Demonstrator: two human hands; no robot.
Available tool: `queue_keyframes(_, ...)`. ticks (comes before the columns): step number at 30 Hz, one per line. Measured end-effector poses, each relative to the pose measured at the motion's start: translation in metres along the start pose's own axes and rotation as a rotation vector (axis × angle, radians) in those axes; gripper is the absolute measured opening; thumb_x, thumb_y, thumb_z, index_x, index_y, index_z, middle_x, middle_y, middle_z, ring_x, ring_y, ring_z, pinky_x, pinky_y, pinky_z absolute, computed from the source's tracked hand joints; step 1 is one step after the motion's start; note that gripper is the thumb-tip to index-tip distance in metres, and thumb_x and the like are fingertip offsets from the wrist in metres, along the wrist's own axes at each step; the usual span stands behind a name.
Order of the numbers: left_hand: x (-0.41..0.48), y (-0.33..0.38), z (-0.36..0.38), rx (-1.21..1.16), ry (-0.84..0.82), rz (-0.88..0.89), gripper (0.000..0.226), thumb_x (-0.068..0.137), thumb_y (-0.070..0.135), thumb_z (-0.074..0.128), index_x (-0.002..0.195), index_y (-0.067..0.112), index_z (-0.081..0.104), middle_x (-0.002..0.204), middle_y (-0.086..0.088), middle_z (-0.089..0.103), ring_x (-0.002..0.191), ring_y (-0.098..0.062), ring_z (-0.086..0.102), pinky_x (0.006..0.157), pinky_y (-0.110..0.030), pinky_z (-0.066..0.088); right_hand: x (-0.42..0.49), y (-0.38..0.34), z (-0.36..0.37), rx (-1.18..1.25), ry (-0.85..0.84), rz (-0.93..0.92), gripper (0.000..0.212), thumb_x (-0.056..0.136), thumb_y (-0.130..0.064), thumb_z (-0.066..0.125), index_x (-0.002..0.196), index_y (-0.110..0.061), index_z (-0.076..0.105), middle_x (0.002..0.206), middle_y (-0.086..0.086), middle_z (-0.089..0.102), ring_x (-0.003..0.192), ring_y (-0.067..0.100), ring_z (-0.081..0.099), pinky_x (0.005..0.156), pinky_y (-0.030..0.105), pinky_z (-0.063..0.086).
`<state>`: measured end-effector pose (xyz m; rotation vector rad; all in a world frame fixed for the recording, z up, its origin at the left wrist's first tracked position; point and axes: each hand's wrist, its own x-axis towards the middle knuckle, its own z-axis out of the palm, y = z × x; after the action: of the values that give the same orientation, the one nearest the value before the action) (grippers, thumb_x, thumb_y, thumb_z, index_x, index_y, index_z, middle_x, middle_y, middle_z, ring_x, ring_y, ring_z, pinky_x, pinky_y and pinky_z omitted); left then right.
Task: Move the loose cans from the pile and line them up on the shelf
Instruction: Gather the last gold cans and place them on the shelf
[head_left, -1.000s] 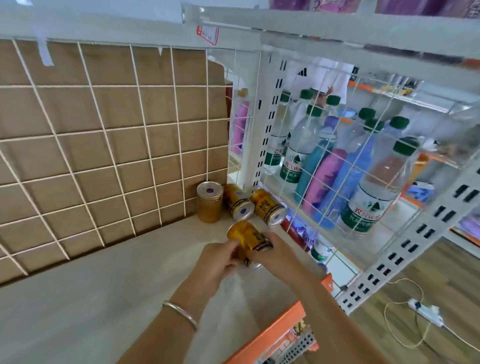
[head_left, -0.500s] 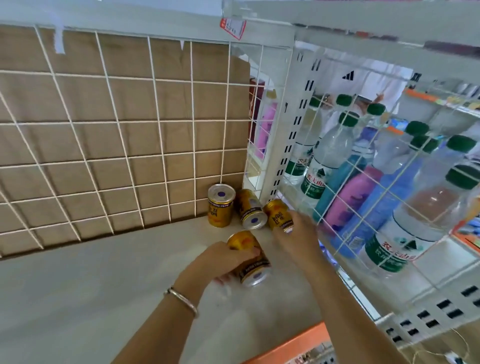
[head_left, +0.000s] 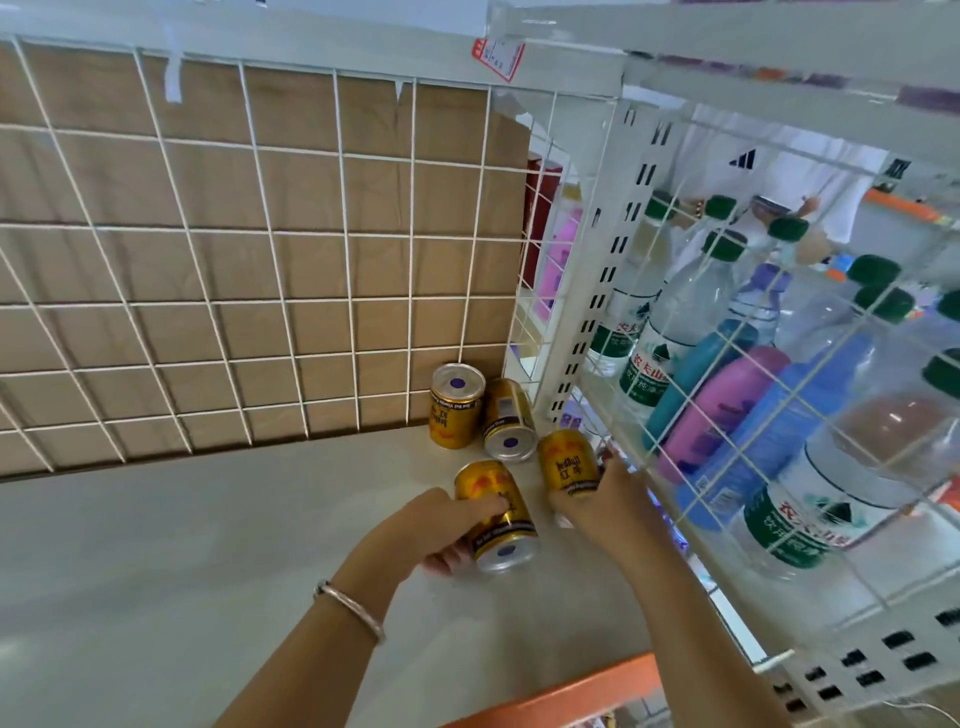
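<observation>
Several gold cans sit at the back right corner of a pale shelf (head_left: 208, 545). One can (head_left: 456, 405) stands upright against the wire grid. A second can (head_left: 510, 421) lies tilted beside it, silver end toward me. My left hand (head_left: 441, 525) grips a third can (head_left: 496, 512) that lies on its side on the shelf. My right hand (head_left: 602, 501) holds a fourth can (head_left: 569, 462) near the right wire wall, tilted with its label up.
A white wire grid (head_left: 260, 260) over brown board closes the shelf's back. A wire side wall (head_left: 779, 405) on the right holds back water bottles and coloured bottles. An orange shelf edge (head_left: 571, 696) runs along the front.
My right hand has let go of the can my left hand holds and reached to the can by the right wall, taking hold of it. The left hand's can has come down onto the shelf.
</observation>
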<state>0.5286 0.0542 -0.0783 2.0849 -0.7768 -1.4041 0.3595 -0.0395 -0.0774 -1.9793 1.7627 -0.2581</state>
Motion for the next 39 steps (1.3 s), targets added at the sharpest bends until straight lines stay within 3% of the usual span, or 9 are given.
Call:
queue_keyframes(3,-0.002,0.004,0.005,0.031,-0.008,0.039,0.044,0.077,0.060,0.060,0.085,0.017,0.056,0.078,-0.006,0.065,0.068,-0.018,0.063,0.074,-0.029,0.056,-0.013,0.008,-0.012,-0.012,-0.169,-0.044,0.081,0.064,-0.057,0.070,0.130,-0.017,0.044,0.121,0.007,0.054,0.108,0.026,0.056,0.091,0.041,0.049)
queue_keyframes(7,-0.005,0.013,0.014,0.052,-0.013,0.110,0.040,0.074,0.063,0.063,0.075,0.024,0.056,0.089,-0.006,0.069,0.087,-0.023,0.069,0.082,-0.034,0.058,-0.017,-0.001,-0.021,0.010,-0.197,-0.061,0.066,0.073,-0.056,0.066,0.124,-0.017,0.049,0.114,0.005,0.058,0.105,0.023,0.057,0.092,0.041,0.049)
queue_keyframes(9,-0.003,0.012,0.013,-0.034,-0.010,0.097,0.040,0.071,0.059,0.068,0.080,0.021,0.059,0.089,-0.006,0.071,0.085,-0.021,0.070,0.081,-0.034,0.058,-0.015,-0.006,-0.019,0.202,-0.244,-0.012,0.059,0.078,-0.044,0.066,0.125,-0.013,0.049,0.108,0.004,0.058,0.099,0.022,0.058,0.088,0.039,0.050)
queue_keyframes(13,-0.008,0.002,0.013,-0.280,-0.023,0.052,0.042,0.070,0.043,0.077,0.093,0.011,0.063,0.092,-0.012,0.072,0.085,-0.022,0.071,0.083,-0.034,0.058,-0.018,-0.004,-0.015,0.468,-0.279,0.044,0.048,0.082,-0.028,0.066,0.123,-0.006,0.053,0.111,0.010,0.063,0.091,0.022,0.059,0.065,0.026,0.042)
queue_keyframes(17,-0.025,-0.016,0.013,-0.431,-0.096,0.146,0.029,0.075,0.023,0.076,0.100,0.014,0.064,0.097,-0.007,0.073,0.090,-0.017,0.069,0.078,-0.026,0.056,-0.024,0.004,-0.012,0.793,-0.402,0.114,0.020,0.081,-0.016,0.066,0.096,-0.003,0.063,0.083,0.016,0.069,0.077,0.028,0.067,0.073,0.039,0.051)
queue_keyframes(20,-0.038,-0.028,0.009,-0.511,-0.107,0.194,0.029,0.078,0.020,0.073,0.105,0.016,0.063,0.101,-0.004,0.072,0.094,-0.015,0.068,0.078,-0.023,0.055,-0.030,-0.001,-0.009,0.950,-0.492,0.097,0.010,0.084,-0.008,0.061,0.094,-0.004,0.061,0.073,0.013,0.068,0.068,0.024,0.065,0.065,0.034,0.051)
queue_keyframes(26,-0.069,-0.050,-0.014,-0.527,0.027,0.322,0.067,0.053,0.046,0.074,0.114,0.020,0.063,0.107,0.001,0.072,0.106,-0.017,0.064,0.090,-0.027,0.051,-0.045,-0.035,-0.002,1.111,-0.670,0.026,0.030,0.083,-0.002,0.060,0.111,-0.010,0.057,0.091,0.013,0.067,0.080,0.025,0.065,0.067,0.039,0.054)
queue_keyframes(30,-0.097,-0.072,-0.037,-0.511,0.136,0.370,0.065,0.053,0.050,0.070,0.111,0.021,0.065,0.108,-0.001,0.070,0.107,-0.019,0.063,0.095,-0.029,0.050,-0.063,-0.063,0.013,1.115,-0.768,-0.049,0.028,0.083,-0.004,0.057,0.110,-0.011,0.058,0.087,0.014,0.069,0.076,0.027,0.067,0.068,0.041,0.056)
queue_keyframes(39,-0.179,-0.153,-0.091,-0.678,0.347,0.346,0.064,0.049,0.047,0.071,0.105,0.016,0.068,0.094,-0.002,0.072,0.087,-0.011,0.065,0.079,-0.021,0.054,-0.153,-0.138,0.052,1.113,-0.958,-0.261,0.015,0.091,-0.003,0.044,0.096,-0.009,0.057,0.073,0.010,0.069,0.062,0.017,0.068,0.050,0.026,0.053)
